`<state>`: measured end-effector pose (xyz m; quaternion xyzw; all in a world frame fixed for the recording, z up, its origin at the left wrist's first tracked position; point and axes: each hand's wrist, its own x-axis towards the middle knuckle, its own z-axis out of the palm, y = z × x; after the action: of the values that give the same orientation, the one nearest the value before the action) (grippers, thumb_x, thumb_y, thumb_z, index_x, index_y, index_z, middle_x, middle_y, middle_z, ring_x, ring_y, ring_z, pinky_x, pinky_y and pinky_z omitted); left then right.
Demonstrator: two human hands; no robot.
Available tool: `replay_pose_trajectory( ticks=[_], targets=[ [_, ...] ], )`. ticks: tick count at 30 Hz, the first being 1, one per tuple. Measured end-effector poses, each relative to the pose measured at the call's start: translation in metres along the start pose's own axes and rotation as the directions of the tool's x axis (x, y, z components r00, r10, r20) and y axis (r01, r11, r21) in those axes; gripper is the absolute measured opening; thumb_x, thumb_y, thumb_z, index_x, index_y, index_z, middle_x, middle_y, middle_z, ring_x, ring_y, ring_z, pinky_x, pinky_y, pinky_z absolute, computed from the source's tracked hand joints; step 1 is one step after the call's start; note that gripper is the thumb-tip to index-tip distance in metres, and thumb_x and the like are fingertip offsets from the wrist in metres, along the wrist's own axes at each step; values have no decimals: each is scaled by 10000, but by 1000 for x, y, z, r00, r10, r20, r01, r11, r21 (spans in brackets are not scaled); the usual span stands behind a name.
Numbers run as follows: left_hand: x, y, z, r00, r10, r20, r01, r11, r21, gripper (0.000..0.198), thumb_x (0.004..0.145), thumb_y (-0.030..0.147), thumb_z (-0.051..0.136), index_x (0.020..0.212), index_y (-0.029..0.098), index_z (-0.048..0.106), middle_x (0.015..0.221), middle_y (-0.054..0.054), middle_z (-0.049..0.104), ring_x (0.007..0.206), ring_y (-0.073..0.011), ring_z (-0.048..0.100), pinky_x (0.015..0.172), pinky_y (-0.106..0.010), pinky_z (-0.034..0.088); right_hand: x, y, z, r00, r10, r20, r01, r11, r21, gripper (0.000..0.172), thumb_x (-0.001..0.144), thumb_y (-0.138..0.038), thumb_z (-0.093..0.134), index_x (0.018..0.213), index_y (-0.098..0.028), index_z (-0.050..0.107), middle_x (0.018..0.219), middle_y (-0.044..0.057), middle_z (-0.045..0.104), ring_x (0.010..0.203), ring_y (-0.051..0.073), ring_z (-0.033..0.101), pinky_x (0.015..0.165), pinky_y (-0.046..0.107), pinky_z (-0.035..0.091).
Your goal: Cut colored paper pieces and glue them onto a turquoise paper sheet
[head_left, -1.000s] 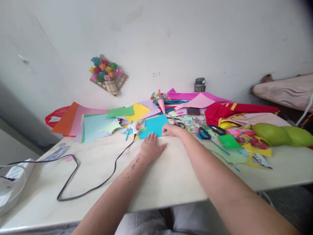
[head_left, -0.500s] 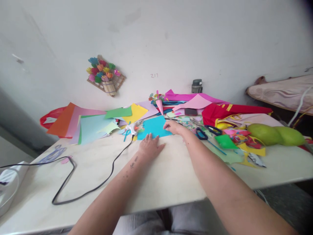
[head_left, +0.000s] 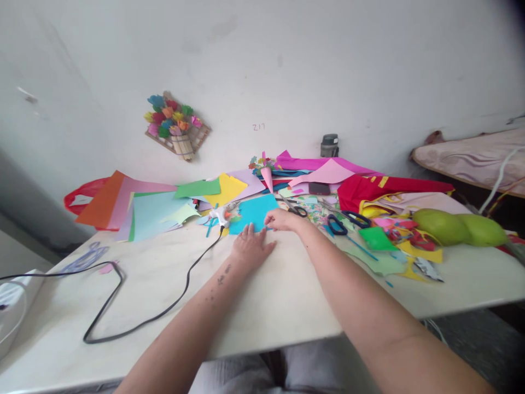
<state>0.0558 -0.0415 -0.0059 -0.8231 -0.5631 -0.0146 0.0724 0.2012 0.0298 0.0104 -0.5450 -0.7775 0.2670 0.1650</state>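
Observation:
A sheet of bright blue paper (head_left: 255,210) lies on the table before me. My left hand (head_left: 251,245) rests flat on its near edge, fingers stretched out and slightly spread. At the near right corner, my right hand (head_left: 281,220) has thumb and fingers pinched together on the paper; the exact spot between the fingertips is partly hidden. Just left of the sheet is a white glue gun (head_left: 222,215) with an orange part and a black cord. Small scissors with black handles (head_left: 298,210) lie right behind my right hand.
Larger dark-blue-handled scissors (head_left: 337,225) lie to the right among paper scraps, beside a green packet (head_left: 377,239) and green fruit (head_left: 441,226). Coloured sheets (head_left: 153,213) spread at the left and back. The black cord (head_left: 151,319) loops across the table from a white power strip (head_left: 16,295).
My right hand has slid left and slightly nearer along the blue paper, whose right side now reaches less far. The small scissors have come into view. My left hand stays in place.

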Motion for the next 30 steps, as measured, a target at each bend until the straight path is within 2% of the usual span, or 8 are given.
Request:
replay_pose_trajectory(
  ticks=[5,10,15,20,25,30],
  targets=[
    [-2,3,-2,1000,-17,18,17,1000,10,594,839,562,238,1335,250,337,1369,-127,344,1272,-299,295,987,-418,292,-2,-6,-1,999,-34,-1,33,980,-198,247,720,-121,550,945,-141,650,959,61,670,826,141,603,643,165,426],
    [-4,6,-4,997,-67,41,66,998,14,615,833,583,203,1356,276,306,1390,-119,321,1276,-333,265,1002,-467,234,-3,-8,-1,1000,-19,1,19,961,-276,250,735,-148,532,957,-160,646,1000,56,659,876,153,598,680,177,426],
    [-5,6,-2,986,-147,77,147,989,4,629,808,631,165,1357,347,280,1420,-82,279,1268,-375,256,984,-512,209,-2,-6,0,1000,-3,10,5,961,-278,264,746,-183,538,993,-163,629,1019,55,652,896,158,595,698,187,430],
    [-8,7,-4,976,-214,46,213,977,30,646,781,668,163,1340,377,304,1399,-116,305,1222,-423,312,937,-533,228,-6,-8,-2,1000,-1,13,4,965,-264,264,746,-178,544,998,-157,623,1019,58,650,890,152,595,702,182,429],
    [-9,10,-9,974,-225,34,222,973,67,665,777,669,193,1330,335,353,1326,-165,399,1155,-399,404,904,-527,253,-9,-10,-3,1000,7,16,-3,967,-254,262,753,-176,533,1000,-158,617,1029,60,644,901,158,590,708,193,425],
    [-9,8,-7,977,-210,31,208,977,53,691,778,673,187,1336,302,355,1226,-169,496,1204,-374,358,922,-515,242,-5,-7,-1,1000,11,21,-5,963,-271,263,744,-181,537,994,-172,616,1040,53,640,912,163,587,708,199,422]
  ],
)
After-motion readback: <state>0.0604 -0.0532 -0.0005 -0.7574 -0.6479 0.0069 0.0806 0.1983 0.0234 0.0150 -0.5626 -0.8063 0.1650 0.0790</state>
